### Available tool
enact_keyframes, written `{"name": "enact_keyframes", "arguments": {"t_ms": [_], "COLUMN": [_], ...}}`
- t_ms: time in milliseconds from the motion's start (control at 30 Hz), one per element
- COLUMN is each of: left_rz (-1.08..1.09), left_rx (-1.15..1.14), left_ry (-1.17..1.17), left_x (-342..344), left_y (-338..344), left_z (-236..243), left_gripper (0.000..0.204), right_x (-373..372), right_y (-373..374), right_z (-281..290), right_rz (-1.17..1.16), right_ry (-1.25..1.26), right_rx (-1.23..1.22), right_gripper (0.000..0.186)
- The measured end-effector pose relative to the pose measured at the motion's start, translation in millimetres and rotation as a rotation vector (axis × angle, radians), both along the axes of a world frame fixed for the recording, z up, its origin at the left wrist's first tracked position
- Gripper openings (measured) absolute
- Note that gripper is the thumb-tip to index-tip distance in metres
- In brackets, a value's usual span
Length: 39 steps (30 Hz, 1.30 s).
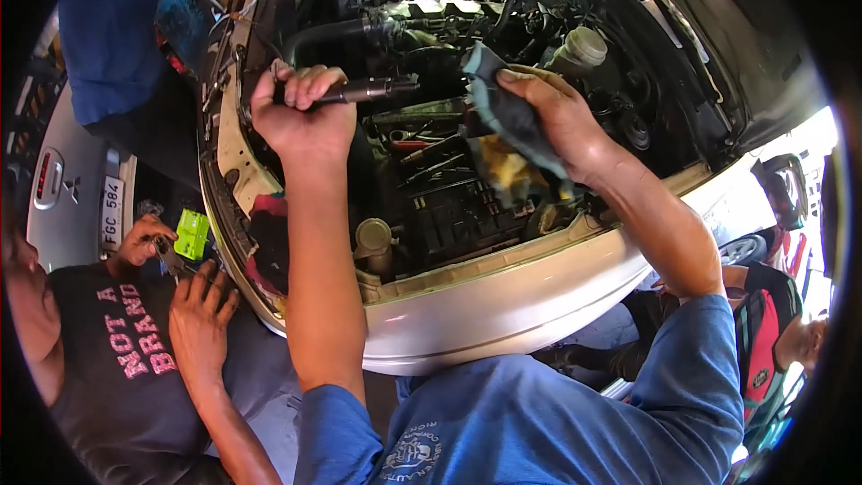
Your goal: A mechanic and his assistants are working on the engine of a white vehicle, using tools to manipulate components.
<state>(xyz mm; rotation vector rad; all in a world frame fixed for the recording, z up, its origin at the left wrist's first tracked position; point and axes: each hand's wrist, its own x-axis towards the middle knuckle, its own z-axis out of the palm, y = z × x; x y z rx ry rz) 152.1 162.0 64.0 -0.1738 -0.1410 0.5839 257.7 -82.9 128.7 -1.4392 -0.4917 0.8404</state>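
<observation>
Over engine bay [467, 275], rod [370, 90] crosswise (pointing right)

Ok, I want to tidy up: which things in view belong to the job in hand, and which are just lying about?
Seemingly in use:
dark cylindrical part, in the left grip
dark cloth, in the right grip
open engine bay

Seemingly lying about:
loose tools in the bay
red-and-dark fabric at its left edge
</observation>
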Motion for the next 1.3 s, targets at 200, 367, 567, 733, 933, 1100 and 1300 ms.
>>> {"name": "enact_keyframes", "arguments": {"t_ms": [200, 367, 567, 733, 933, 1100, 1300], "left_rz": [-0.034, 0.061, 0.019, -0.076, -0.008, -0.085, -0.039], "left_rx": [-0.006, 0.03, 0.098, 0.03, 0.001, -0.063, 0.053], "left_ry": [0.064, 0.33, 0.116, 0.101, 0.173, 0.242, 0.293], "left_x": [3.1, 9.9, 7.1, 7.1, 1.6, 7.5, 15.7], "left_y": [-9.0, -29.2, -25.9, -27.2, -10.0, -11.5, -29.5], "left_z": [4.5, 16.9, 14.5, 9.6, 2.7, -1.5, 5.1], "left_gripper": [0.025, 0.029, 0.025, 0.023, 0.026, 0.031, 0.03], "right_x": [-2.0, -14.8, -4.1, -26.1, 28.6, 2.0, -14.9], "right_y": [12.7, 35.6, 37.7, 30.6, 10.3, 19.8, 30.1], "right_z": [-5.0, -10.1, -12.2, -1.8, 4.0, 9.2, -2.5], "right_rz": [0.143, 0.128, 0.229, -0.079, -0.013, 0.111, 0.153], "right_ry": [-1.303, -1.75, -1.068, -0.329, -1.022, -1.424, -1.842], "right_rx": [0.065, -0.178, -0.098, -0.11, -0.059, 0.088, -0.204], "right_gripper": [0.038, 0.029, 0.03, 0.04, 0.03, 0.03, 0.023]}}
